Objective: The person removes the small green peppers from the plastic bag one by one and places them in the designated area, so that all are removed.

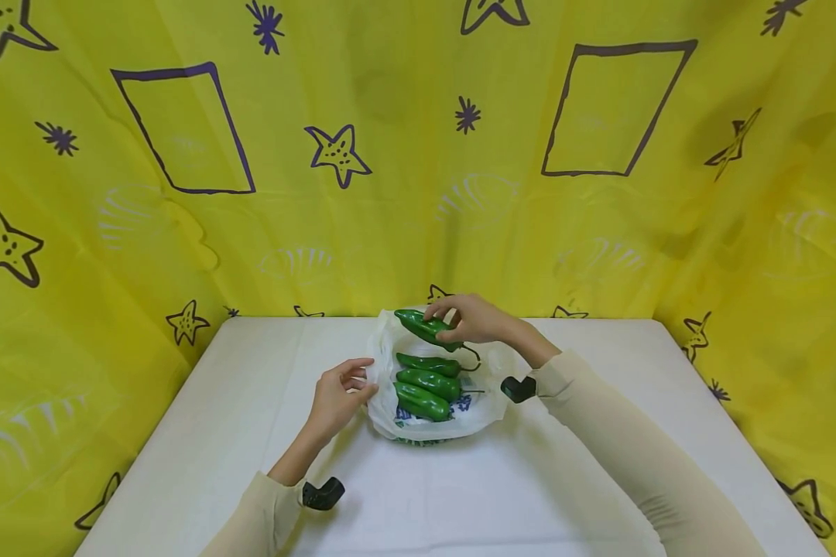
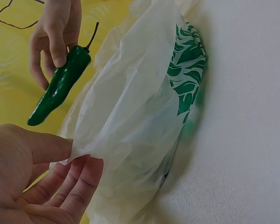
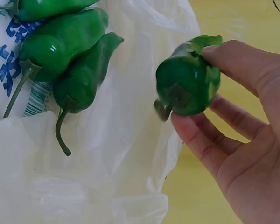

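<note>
At the far side of the bag (image 2: 119,105), the right hand (image 1: 472,319) holds one pepper (image 1: 423,328) pinched between thumb and fingers; three more peppers (image 1: 428,381) lie inside; the left hand (image 1: 337,398) pinches the bag's rim; a light grip should spare the skin, and a taut rim should hold the mouth wide.

At the centre of the frame, the 4 green peppers (image 1: 428,382) have smooth, glossy skins with bright highlights; their stems (image 3: 63,135) look duller. The bag (image 1: 385,387) around them is thin, translucent plastic, crinkled, with a soft sheen. The table (image 1: 529,495) shows a matt, finely grained white surface. The yellow curtain (image 1: 404,232) across the top looks like smooth, faintly shiny sheeting. Lower right, the beige sleeve (image 1: 613,433) is matt cloth.
</note>
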Motion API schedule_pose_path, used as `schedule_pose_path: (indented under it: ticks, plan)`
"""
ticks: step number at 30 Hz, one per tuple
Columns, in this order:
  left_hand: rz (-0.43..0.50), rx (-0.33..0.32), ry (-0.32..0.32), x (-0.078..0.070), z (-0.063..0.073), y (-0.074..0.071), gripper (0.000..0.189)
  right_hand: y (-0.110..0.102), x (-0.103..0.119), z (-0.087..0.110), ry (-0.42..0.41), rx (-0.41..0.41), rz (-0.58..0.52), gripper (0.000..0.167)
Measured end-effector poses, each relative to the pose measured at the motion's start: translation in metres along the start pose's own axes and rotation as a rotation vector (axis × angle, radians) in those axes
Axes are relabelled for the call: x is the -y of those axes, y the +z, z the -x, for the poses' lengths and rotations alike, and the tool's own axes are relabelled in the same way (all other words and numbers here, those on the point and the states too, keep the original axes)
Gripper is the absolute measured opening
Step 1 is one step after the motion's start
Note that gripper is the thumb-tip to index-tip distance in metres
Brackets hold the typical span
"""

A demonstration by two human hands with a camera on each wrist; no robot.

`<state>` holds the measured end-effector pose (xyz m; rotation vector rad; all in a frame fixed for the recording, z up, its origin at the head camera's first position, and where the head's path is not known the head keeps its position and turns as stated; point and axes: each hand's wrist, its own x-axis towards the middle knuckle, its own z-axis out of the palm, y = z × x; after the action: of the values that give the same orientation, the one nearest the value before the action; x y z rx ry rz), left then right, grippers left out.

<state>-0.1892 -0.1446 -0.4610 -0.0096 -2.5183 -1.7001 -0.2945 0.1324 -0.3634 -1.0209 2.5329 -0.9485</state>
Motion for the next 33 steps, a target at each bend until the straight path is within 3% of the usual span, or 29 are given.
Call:
schedule_pose_path:
  ticks: [13,28,33]
  plan:
    - [0.002,-0.001,0.021,0.000,0.001,0.001,0.040,0.004,-0.011,0.009,-0.056,-0.150,-0.068,0.036]
    - [0.004,0.003,0.031,-0.001,0.001,0.000,0.041,-0.006,-0.025,0.029,-0.060,-0.214,-0.121,0.039]
    - [-0.006,0.004,0.033,0.000,0.001,0.001,0.040,-0.009,-0.031,0.038,-0.026,-0.225,-0.125,0.039]
